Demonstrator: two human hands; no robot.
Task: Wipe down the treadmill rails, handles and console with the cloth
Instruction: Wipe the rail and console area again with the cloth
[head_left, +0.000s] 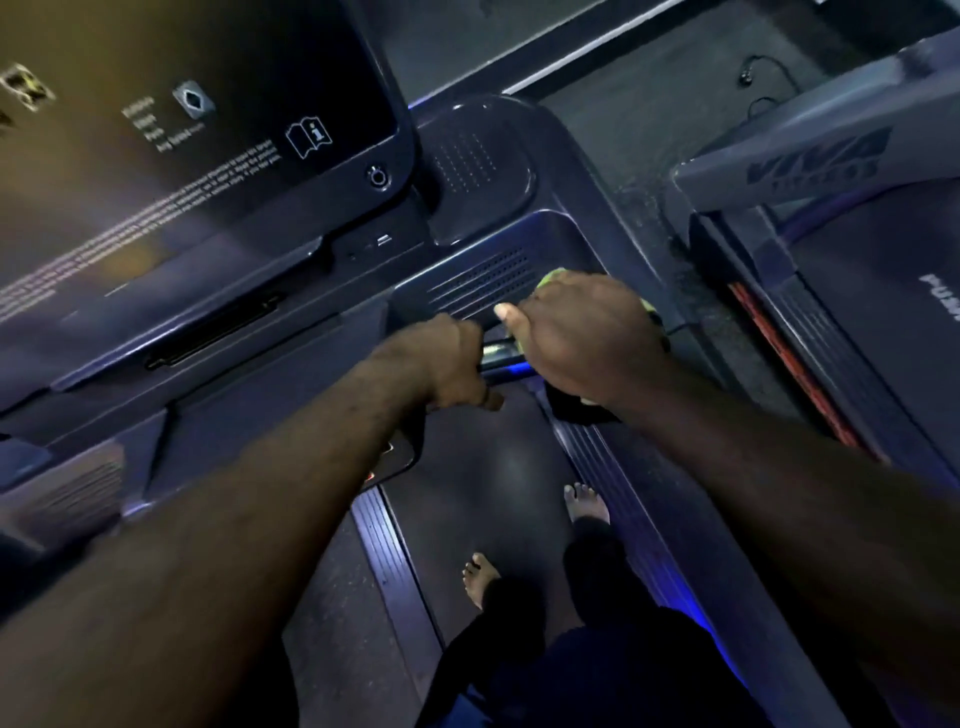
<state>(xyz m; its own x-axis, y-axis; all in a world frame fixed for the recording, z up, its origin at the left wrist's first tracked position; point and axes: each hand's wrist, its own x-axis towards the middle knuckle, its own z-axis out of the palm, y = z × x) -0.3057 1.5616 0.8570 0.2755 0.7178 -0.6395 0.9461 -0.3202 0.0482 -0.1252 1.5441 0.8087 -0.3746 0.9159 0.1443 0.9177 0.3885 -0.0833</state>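
Note:
I look down on a dark treadmill with its big console screen (197, 119) at upper left. My left hand (452, 364) is closed around the front handle bar (501, 358) below the console tray. Just to its right, my right hand (582, 338) presses a yellow-green cloth (553, 278) against the ribbed tray (483, 280) and the bar's right end. Only small edges of the cloth show past my fingers. The right side rail (639, 514) runs down toward the lower right.
My bare feet (587, 501) stand on the black belt (488, 467). A second treadmill (831, 156) stands close on the right, with a strip of dark floor and a cable (763, 83) between the machines.

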